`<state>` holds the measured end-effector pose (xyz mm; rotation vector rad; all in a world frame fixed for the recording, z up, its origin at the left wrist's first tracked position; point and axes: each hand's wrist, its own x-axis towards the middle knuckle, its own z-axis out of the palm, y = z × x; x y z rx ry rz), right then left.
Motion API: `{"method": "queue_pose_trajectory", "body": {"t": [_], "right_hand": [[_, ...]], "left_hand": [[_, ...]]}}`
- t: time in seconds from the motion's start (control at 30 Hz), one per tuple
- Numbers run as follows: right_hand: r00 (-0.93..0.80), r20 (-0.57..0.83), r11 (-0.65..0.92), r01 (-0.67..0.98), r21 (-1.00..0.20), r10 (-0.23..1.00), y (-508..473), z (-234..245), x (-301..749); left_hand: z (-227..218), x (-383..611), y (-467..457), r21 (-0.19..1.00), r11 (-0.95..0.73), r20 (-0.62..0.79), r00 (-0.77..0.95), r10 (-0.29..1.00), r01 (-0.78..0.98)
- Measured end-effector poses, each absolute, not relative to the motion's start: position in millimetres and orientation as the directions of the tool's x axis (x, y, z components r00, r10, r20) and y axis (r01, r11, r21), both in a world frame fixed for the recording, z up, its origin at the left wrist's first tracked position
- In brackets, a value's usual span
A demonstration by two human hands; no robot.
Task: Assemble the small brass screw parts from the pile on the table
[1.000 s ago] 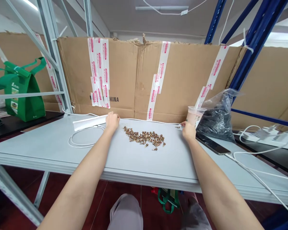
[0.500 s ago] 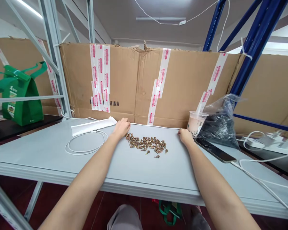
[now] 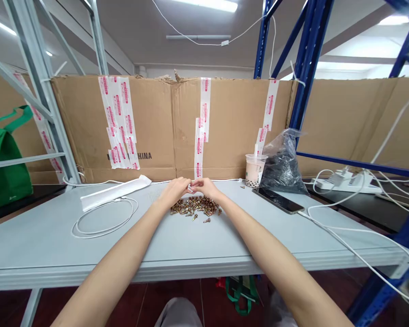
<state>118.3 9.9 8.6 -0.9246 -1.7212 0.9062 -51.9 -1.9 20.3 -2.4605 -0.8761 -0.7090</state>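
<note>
Held left hand (image 3: 176,190) and right hand (image 3: 206,187) close together at frame centre, with partly curled fingers, along the upper edge of the heaped screws (image 3: 192,206); could not tell any grip. Probably called for low, gentle fingertips to avoid scattering them.

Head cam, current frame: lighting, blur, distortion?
Head view: white ceiling light tube looks blown out; blue metal beam in the top right corner is smeared; grey metal upright at left leans, probably wide-angle distortion; pile of small gold-coloured metal screws is fairly sharp, but single screws merge mid-pile.
</note>
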Motion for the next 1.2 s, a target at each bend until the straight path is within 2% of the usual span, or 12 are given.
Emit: {"method": "queue_pose_trajectory", "body": {"t": [0.17,0.3,0.43,0.6,0.8,0.97,1.2], "right_hand": [[-0.185,0.371,0.366,-0.062,-0.928,0.910,-2,3,105],[-0.179,0.355,0.327,-0.168,-0.930,0.918,-8,9,111],[-0.114,0.295,0.270,-0.195,-0.943,0.949,-9,14,112],[-0.111,0.223,0.196,-0.210,-0.958,0.969,-12,16,112],[-0.120,0.175,0.128,-0.327,-0.936,0.977,-14,20,106],[-0.097,0.180,0.143,-0.307,-0.941,0.979,-11,15,109],[-0.094,0.191,0.161,-0.262,-0.952,0.977,-10,14,116]], "left_hand": [[23,-48,-6,-0.262,-0.678,0.636,0.651,0.414,0.687],[25,-48,-8,-0.258,-0.648,0.689,0.606,0.397,0.717],[25,-46,-11,-0.281,-0.626,0.689,0.607,0.397,0.728],[23,-45,-12,-0.323,-0.605,0.630,0.642,0.437,0.728],[23,-45,-12,-0.240,-0.569,0.641,0.569,0.516,0.786],[22,-47,-12,-0.167,-0.560,0.607,0.532,0.591,0.812],[21,-49,-10,-0.229,-0.604,0.518,0.621,0.588,0.763]]}}
